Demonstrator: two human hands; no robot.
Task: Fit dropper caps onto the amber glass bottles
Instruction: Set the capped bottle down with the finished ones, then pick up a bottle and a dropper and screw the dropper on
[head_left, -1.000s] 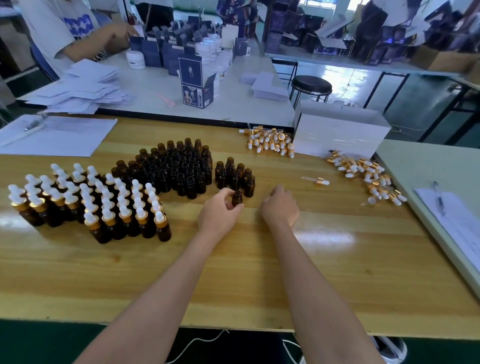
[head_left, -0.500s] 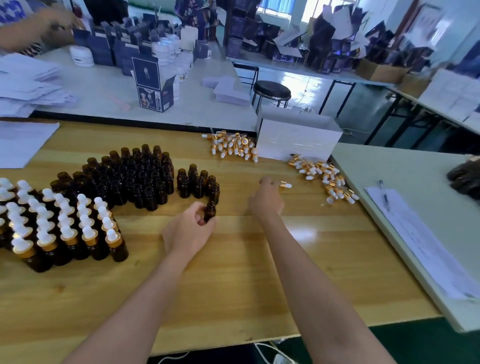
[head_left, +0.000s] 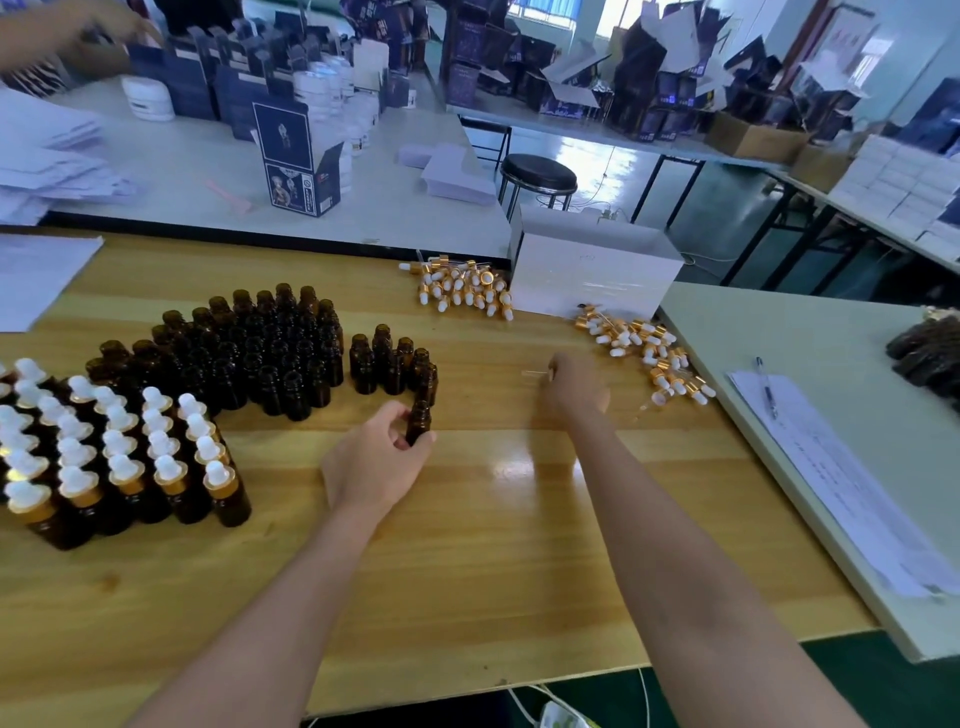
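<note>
Here's the left hand (head_left: 379, 462), thumb and fingers curled round one bottle (head_left: 418, 418), which stands upright on the desk (head_left: 467, 545) just in front of a small group (head_left: 389, 358) of open bottles. Out to the right, the right hand (head_left: 574, 387) pinches a cap (head_left: 535, 372). Only its glass tube shows, poking left from the fingers, well apart from the bottle. A big block (head_left: 249, 353) of uncapped bottles sits further left, and capped rows (head_left: 119, 457) fill the left edge. Loose caps lie in two heaps, the far heap (head_left: 460, 288) beside the white box (head_left: 592, 270) and the near heap (head_left: 644, 348) just past the right hand.
</note>
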